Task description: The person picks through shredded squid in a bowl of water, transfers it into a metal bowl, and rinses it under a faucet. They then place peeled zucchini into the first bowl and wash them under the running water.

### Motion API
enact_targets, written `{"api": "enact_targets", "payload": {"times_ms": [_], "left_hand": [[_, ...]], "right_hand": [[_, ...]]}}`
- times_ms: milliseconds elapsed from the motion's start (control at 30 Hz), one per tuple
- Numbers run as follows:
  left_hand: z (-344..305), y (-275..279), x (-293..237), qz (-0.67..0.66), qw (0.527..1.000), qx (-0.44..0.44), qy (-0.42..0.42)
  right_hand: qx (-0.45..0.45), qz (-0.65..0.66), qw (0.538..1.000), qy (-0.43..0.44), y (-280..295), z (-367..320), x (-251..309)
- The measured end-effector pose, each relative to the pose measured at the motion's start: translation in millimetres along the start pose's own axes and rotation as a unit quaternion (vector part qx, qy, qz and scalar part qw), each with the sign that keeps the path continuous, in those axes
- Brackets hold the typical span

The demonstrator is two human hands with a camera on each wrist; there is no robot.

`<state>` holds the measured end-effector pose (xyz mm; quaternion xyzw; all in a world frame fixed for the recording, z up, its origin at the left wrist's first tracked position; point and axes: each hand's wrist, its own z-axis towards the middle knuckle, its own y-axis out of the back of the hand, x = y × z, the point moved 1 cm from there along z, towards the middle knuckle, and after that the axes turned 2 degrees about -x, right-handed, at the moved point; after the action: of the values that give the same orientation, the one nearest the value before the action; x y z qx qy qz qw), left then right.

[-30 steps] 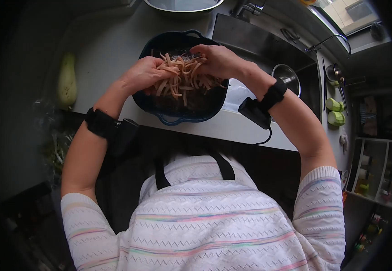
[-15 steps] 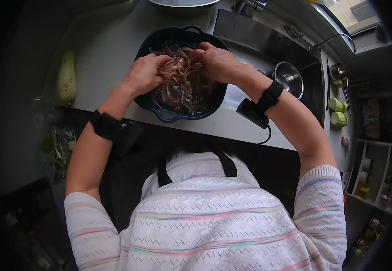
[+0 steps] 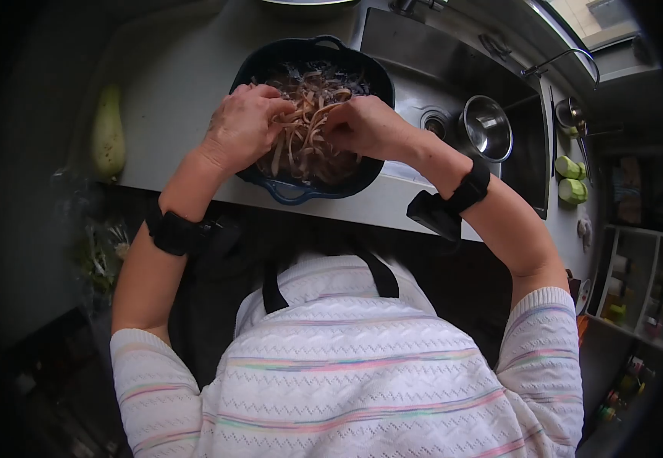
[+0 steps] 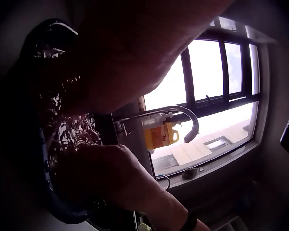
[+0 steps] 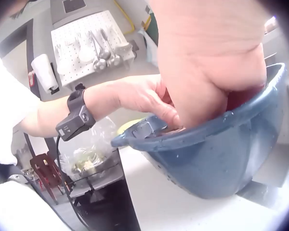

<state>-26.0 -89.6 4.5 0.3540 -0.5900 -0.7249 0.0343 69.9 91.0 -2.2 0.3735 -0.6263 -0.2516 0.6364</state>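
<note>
A dark blue two-handled basin [image 3: 293, 195] holds pale brown strips [image 3: 312, 145] in water. Over its left side, the left hand [image 3: 241, 128] has its fingers bent round some strips. From the right, the right hand [image 3: 370, 130] grips strips near the middle, fingertips partly hidden. In the left wrist view the right hand [image 4: 103, 168] reaches into the basin beside shiny wet contents [image 4: 74, 132]. The right wrist view shows the left hand [image 5: 142, 94] behind the blue basin wall [image 5: 207, 161], its fingertips below the rim, and the right hand [image 5: 214, 77] large in front.
A pale green gourd [image 3: 108, 133] lies on the counter [image 3: 171, 91] at the left. Right of the basin is a sink with a steel bowl [image 3: 486, 128] and a curved tap [image 3: 587, 59]. Cut green pieces [image 3: 572, 191] sit beyond it. A metal basin [image 3: 308, 4] stands at the back.
The strips, raised in a bunch a second ago, now lie lower in the basin. The right hand has moved down and toward the middle; the left hand has shifted slightly left.
</note>
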Motion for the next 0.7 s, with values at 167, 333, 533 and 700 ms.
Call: {"api": "enact_targets", "payload": {"times_ms": [167,333,533,700], "left_hand": [[-9.2,-6.2,-29.3,0.148,0.985,0.076,-0.04],[-2.8,-15.9,-19.2,0.164,0.983,0.071,-0.042],[-3.2,-4.8,-11.1,-0.063,0.997,0.042,0.0],[-1.6,6.3,-14.1,-0.198,0.98,-0.008,-0.037]], "right_hand": [[0.012,-0.063,0.998,-0.026,-5.5,-0.7,12.9],[0.025,-0.057,0.998,-0.032,-27.3,5.9,7.6],[0.004,0.12,0.993,0.008,-2.9,1.2,-1.4],[0.003,0.277,0.96,-0.041,5.1,-3.1,-1.1]]}}
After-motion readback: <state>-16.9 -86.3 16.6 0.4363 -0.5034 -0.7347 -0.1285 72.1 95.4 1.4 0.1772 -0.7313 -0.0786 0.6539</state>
